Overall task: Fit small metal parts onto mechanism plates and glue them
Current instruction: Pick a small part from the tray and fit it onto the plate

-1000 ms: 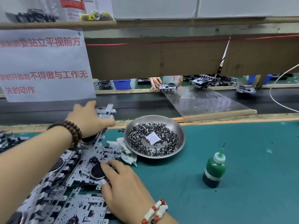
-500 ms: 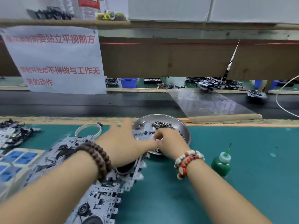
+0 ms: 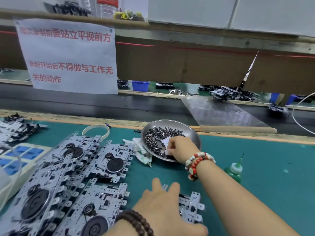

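Note:
A steel bowl [image 3: 187,128] on the green mat holds a heap of small dark metal parts [image 3: 158,135] and a paper slip. My right hand [image 3: 180,149], red and white beads at the wrist, reaches into the bowl with its fingers curled down, pinching at the parts. My left hand [image 3: 163,208], with a dark bead bracelet, lies flat with straight fingers on a single mechanism plate [image 3: 192,206] near the front edge. A green glue bottle [image 3: 234,171] with a thin nozzle stands upright to the right of my right forearm.
Several overlapping mechanism plates [image 3: 76,167] cover the mat at left. A crumpled cloth [image 3: 141,150] lies beside the bowl, a tape ring [image 3: 95,129] behind the plates, a blue-and-white tray [image 3: 22,155] at far left. A dark conveyor belt [image 3: 119,106] runs behind, under a hanging paper sign [image 3: 68,57].
My left hand has brought one plate from the pile down to the front centre of the mat. My right hand has moved from the plates into the bowl and stays among the parts.

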Demonstrator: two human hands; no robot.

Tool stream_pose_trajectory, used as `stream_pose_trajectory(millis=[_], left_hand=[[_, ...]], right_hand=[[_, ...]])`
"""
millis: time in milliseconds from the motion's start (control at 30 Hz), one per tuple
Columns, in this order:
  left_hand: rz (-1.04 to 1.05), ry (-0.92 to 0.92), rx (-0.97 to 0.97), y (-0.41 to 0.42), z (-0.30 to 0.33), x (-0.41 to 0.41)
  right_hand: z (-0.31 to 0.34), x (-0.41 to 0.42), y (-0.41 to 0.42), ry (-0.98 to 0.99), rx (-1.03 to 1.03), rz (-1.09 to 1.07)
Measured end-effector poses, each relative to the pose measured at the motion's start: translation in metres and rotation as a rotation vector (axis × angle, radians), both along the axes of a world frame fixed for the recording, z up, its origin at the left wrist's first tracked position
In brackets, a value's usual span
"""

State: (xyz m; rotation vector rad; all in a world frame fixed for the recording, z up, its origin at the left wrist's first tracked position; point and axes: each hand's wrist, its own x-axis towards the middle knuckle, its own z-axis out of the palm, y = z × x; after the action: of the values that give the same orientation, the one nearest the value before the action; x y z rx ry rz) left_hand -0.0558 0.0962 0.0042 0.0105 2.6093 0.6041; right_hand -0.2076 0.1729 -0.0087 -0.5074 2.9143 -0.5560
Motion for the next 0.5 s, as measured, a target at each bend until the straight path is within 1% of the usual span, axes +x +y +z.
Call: stream_pose_trajectory(millis=[67, 233, 333, 400, 500], left_hand=[[0.011, -0.001, -0.065, 0.003, -0.006, 0.001], [0.043, 0.117, -0.236, 0.017, -0.014, -0.005], [0.057, 0.132, -0.325, 0.021, -0.016, -0.015], [0.069, 0.131, -0.367, 0.021, -0.017, -0.021], [0.086, 0.138, -0.376, 0.02, -0.018, -0.027]], right_hand=[[0.002, 0.002, 0.002, 0.011, -0.025, -0.028], [0.003, 0.008, 0.0, 0.026, -0.074, -0.048], [0.004, 0.011, 0.003, 0.014, -0.115, -0.048], [0.006, 0.013, 0.006, 0.026, -0.144, -0.05], [0.007, 0.019, 0.01, 0.035, -0.227, -0.08]])
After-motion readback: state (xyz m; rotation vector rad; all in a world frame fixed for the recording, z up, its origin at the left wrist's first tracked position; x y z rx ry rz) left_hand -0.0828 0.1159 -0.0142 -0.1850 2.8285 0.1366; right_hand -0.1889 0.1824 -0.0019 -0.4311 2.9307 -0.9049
